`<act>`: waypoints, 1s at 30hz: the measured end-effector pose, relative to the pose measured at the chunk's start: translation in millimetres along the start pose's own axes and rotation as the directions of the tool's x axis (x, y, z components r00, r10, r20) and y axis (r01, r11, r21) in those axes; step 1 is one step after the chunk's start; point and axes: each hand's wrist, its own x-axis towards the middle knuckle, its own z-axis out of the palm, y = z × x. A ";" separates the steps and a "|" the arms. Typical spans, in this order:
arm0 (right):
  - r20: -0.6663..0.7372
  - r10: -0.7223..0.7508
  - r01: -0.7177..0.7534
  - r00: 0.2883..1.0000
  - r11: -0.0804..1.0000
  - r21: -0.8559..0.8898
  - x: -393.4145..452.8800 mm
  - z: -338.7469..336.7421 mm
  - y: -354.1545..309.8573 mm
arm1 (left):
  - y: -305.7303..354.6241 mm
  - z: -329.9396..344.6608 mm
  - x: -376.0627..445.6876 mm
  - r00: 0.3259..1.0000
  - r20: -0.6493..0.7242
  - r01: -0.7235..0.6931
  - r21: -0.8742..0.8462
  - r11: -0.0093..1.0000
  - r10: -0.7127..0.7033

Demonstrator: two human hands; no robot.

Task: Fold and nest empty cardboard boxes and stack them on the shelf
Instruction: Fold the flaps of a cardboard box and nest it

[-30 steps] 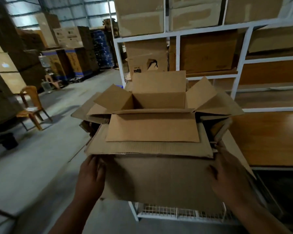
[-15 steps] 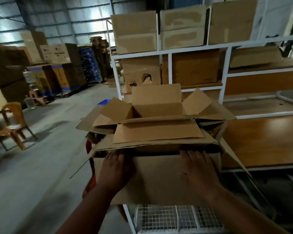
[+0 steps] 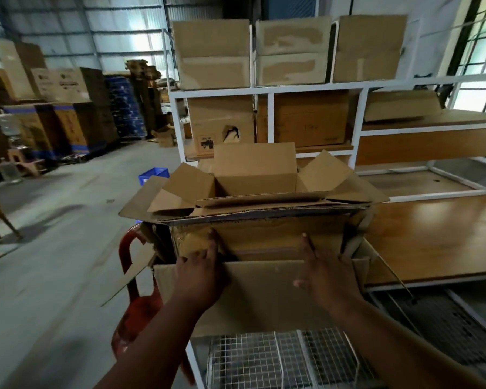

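The white-framed shelf [image 3: 357,88] fills the view from twelve to three o'clock, its upper tiers loaded with closed cartons [image 3: 212,58] and its wooden lower board [image 3: 432,237] bare at three o'clock. At the centre sits the large outer box [image 3: 253,290], its near wall facing the person and its near flap turned down toward them. Nested inside it, rising toward twelve o'clock, is the inner box [image 3: 264,237], and a smaller open box [image 3: 254,172] with four flaps splayed outward rides on top of that.

Both hands reach over the outer box's near edge. The left hand [image 3: 199,273] sits at seven o'clock of the stack, its fingers [image 3: 211,242] stretched forward and held close together, flat against the inner box's torn near wall. The right hand [image 3: 324,272] sits at five o'clock, fingers [image 3: 307,242] likewise extended and pressed to that same wall, thumb out to the side. Neither hand closes around anything.

A red plastic chair [image 3: 132,301] stands at eight o'clock, touching the outer box's left side. A white wire basket [image 3: 264,360] lies at six o'clock below the boxes. A blue crate [image 3: 153,175] rests on the floor at ten o'clock, behind the splayed flaps.
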 end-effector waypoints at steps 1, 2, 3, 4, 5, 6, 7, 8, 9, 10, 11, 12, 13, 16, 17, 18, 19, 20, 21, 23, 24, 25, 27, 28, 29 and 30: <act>-0.004 0.003 -0.003 1.000 1.000 0.019 2.0 2.2 9.1 | 8.0 1.1 2.8 1.000 0.002 0.004 -0.001 1.000 -0.004; -0.006 0.010 -0.010 1.000 0.999 0.037 4.4 5.1 19.8 | 18.0 2.4 5.7 1.000 0.008 0.008 -0.005 1.000 -0.008; -0.008 0.015 -0.015 1.000 0.999 0.051 7.1 6.9 31.7 | 29.6 4.1 9.3 1.000 0.015 0.010 -0.013 1.000 -0.010; -0.009 0.019 -0.019 1.000 0.998 0.064 9.3 7.4 43.3 | 41.9 6.0 12.4 1.000 0.021 0.013 -0.026 1.000 -0.013; -0.009 0.021 -0.020 1.000 0.997 0.078 11.8 7.4 56.1 | 55.3 7.9 16.6 1.000 0.025 0.015 -0.033 0.999 -0.014; -0.014 0.025 -0.023 1.000 0.995 0.093 13.7 6.6 70.5 | 70.7 8.9 21.1 0.999 0.031 0.018 -0.036 0.999 -0.017; -0.014 0.030 -0.029 0.999 0.993 0.111 15.1 5.4 86.2 | 87.0 10.3 26.0 0.999 0.043 0.022 -0.034 0.999 -0.021; -0.010 0.035 -0.034 0.999 0.991 0.128 16.4 4.0 103.1 | 104.3 11.8 30.9 0.998 0.058 0.024 -0.029 0.999 -0.022; -0.007 0.037 -0.036 0.999 0.990 0.138 17.5 4.3 120.3 | 121.4 13.7 35.1 0.998 0.065 0.025 -0.022 0.999 -0.023; -0.010 0.039 -0.037 0.999 0.989 0.141 18.3 4.9 138.2 | 138.3 16.6 39.5 0.997 0.071 0.027 -0.013 1.000 -0.026; -0.012 0.039 -0.037 0.999 0.989 0.145 19.2 5.2 156.0 | 155.1 19.5 44.0 0.997 0.077 0.031 -0.008 0.999 -0.030; -0.012 0.038 -0.036 0.999 0.988 0.149 19.9 5.1 173.6 | 171.9 22.2 48.7 0.996 0.082 0.034 -0.007 0.999 -0.034; -0.010 0.035 -0.033 0.999 0.988 0.153 21.3 4.8 190.6 | 187.8 25.5 52.7 0.996 0.084 0.035 -0.003 0.999 -0.035; -0.015 0.028 -0.026 0.999 0.992 0.122 25.4 9.8 238.3 | 231.0 34.6 62.6 0.996 0.079 0.035 0.014 0.999 -0.036; -0.002 0.029 -0.028 1.000 0.994 0.110 26.8 11.8 251.7 | 242.5 37.5 64.6 0.996 0.082 0.046 0.019 0.999 -0.048; 0.007 0.035 -0.035 0.999 0.994 0.099 28.0 13.5 263.0 | 252.0 39.9 66.1 0.996 0.074 0.054 0.016 0.998 -0.055; 0.017 0.045 -0.046 0.999 0.995 0.092 29.3 16.1 272.3 | 259.2 42.9 67.3 0.996 0.058 0.061 0.008 0.998 -0.062; 0.029 0.053 -0.055 0.998 0.995 0.087 30.8 17.8 280.1 | 264.6 46.3 69.3 0.997 0.045 0.070 0.008 0.998 -0.070; 0.051 0.052 -0.056 0.997 0.995 0.081 33.3 18.3 285.4 | 269.0 47.7 71.4 0.996 0.034 0.079 0.013 0.997 -0.080; 0.073 0.039 -0.044 0.997 0.996 0.071 38.5 17.9 288.5 | 272.9 47.1 74.8 0.995 0.031 0.091 0.033 0.995 -0.092; 0.071 0.031 -0.037 0.997 0.997 0.073 42.0 18.8 289.5 | 275.0 45.2 77.7 0.994 0.048 0.100 0.046 0.994 -0.102; 0.066 0.025 -0.030 0.997 0.996 0.079 46.7 20.2 290.0 | 276.8 42.8 80.6 0.992 0.064 0.108 0.058 0.992 -0.112; 0.060 0.022 -0.027 0.998 0.995 0.091 57.6 21.8 290.7 | 278.1 40.8 88.6 0.992 0.062 0.102 0.056 0.993 -0.106; 0.065 0.024 -0.031 0.998 0.995 0.099 62.6 21.3 291.3 | 279.3 40.8 93.4 0.993 0.058 0.096 0.051 0.994 -0.099; 0.066 0.026 -0.032 0.997 0.995 0.098 67.6 21.1 291.2 | 279.7 42.0 97.2 0.993 0.066 0.096 0.054 0.994 -0.099; 0.069 0.025 -0.031 0.997 0.996 0.086 72.0 20.9 291.2 | 279.7 43.1 101.5 0.992 0.074 0.095 0.055 0.994 -0.099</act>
